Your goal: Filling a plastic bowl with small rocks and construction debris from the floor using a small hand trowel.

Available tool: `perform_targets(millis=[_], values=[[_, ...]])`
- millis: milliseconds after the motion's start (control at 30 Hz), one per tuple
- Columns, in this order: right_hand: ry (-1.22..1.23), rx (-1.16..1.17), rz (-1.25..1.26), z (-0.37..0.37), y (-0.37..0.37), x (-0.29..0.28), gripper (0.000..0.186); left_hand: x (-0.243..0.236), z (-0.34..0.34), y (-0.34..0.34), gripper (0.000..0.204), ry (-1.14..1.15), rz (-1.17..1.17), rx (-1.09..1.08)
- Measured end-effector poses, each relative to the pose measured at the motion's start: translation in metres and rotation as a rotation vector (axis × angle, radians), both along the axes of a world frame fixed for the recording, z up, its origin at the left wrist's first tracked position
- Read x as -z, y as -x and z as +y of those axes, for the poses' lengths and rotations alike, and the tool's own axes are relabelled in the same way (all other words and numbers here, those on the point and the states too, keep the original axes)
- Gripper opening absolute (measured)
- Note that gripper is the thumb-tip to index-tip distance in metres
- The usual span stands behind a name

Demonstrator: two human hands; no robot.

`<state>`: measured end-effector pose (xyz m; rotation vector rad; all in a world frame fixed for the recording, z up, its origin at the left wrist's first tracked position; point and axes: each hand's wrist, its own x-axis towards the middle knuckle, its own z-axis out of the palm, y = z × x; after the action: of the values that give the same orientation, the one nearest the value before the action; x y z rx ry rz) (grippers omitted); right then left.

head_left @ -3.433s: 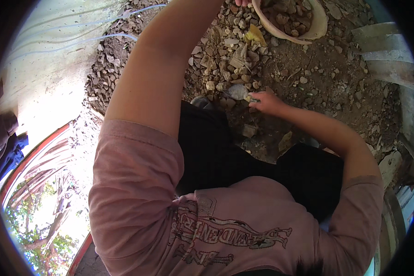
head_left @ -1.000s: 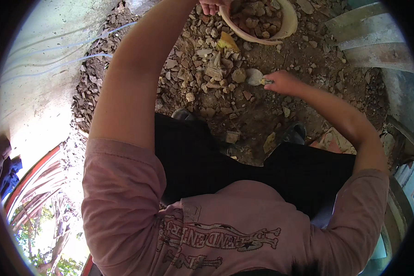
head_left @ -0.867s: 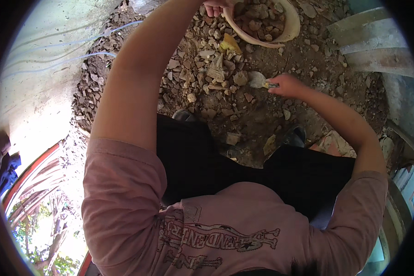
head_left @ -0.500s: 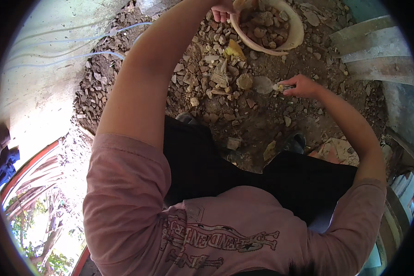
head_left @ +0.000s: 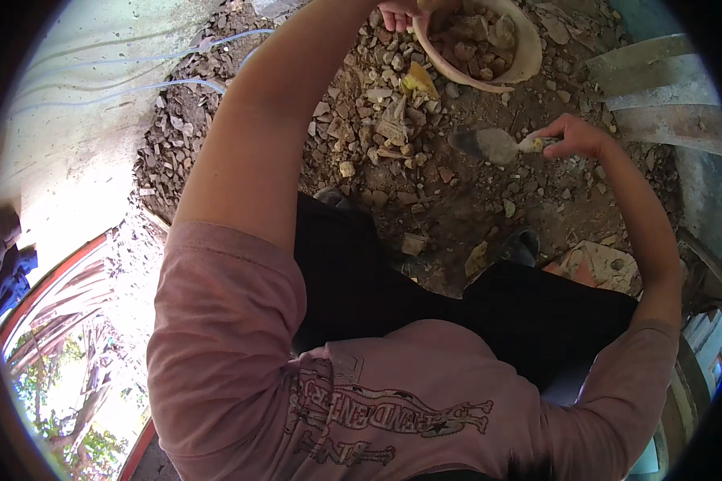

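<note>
My right hand [head_left: 571, 136] is closed round the handle of a trowel [head_left: 493, 147]. Its dusty blade points left, just above the dirt and to the right of a rubble heap [head_left: 385, 120]. At the far side, my left hand [head_left: 401, 14] grips the near-left rim of a round, pale bucket [head_left: 528, 60], fingers outside it; the top of the picture cuts off part of that hand. Broken stones lie inside the bucket, among them a larger chunk [head_left: 503, 32]. A yellow scrap [head_left: 419, 80] sits on the heap below the bucket.
Pale tubes [head_left: 184, 84] run along the white wall at the left. Curved grey panels [head_left: 658, 92] stand at the right. My shoe [head_left: 521, 247] rests on the dirt beside a flat broken slab [head_left: 598, 266]. Smaller rubble covers much of the ground.
My right hand and the trowel have moved right, away from the heap. The round stone beside the blade is gone from there, and a larger chunk now shows in the bucket.
</note>
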<state>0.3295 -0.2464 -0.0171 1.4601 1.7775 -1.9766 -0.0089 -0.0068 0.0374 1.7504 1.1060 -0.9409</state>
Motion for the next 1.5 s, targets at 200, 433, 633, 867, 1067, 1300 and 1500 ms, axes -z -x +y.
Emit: perform_targets(millis=[200,433,633,867,1067,1300,1500], values=[[-0.295,-0.292,-0.193,-0.004,0.037,0.009,0.051,0.001,0.000,0.005,0.052,-0.017,0.063,-0.044],[-0.411,-0.483,-0.038,-0.013,0.108,0.026,0.048,0.009,0.010,0.010,0.053,0.012,0.004,-0.028],[-0.702,-0.325,-0.176,-0.023,0.183,0.015,0.051,0.019,0.012,0.004,0.050,0.000,-0.064,0.004],[-1.093,-0.140,-0.525,0.042,0.252,0.037,0.046,0.022,0.012,0.006,0.048,-0.048,-0.104,0.032],[-1.188,-0.097,-0.953,0.031,0.271,0.107,0.046,0.002,-0.006,-0.006,0.047,-0.066,-0.190,-0.027],[-1.342,-0.403,-0.675,-0.009,0.248,0.063,0.042,0.091,-0.020,0.017,0.042,0.014,-0.566,-0.418],[-1.015,-0.389,-0.535,0.005,0.215,0.030,0.046,0.133,-0.025,0.013,0.038,0.339,-0.722,-0.868]])
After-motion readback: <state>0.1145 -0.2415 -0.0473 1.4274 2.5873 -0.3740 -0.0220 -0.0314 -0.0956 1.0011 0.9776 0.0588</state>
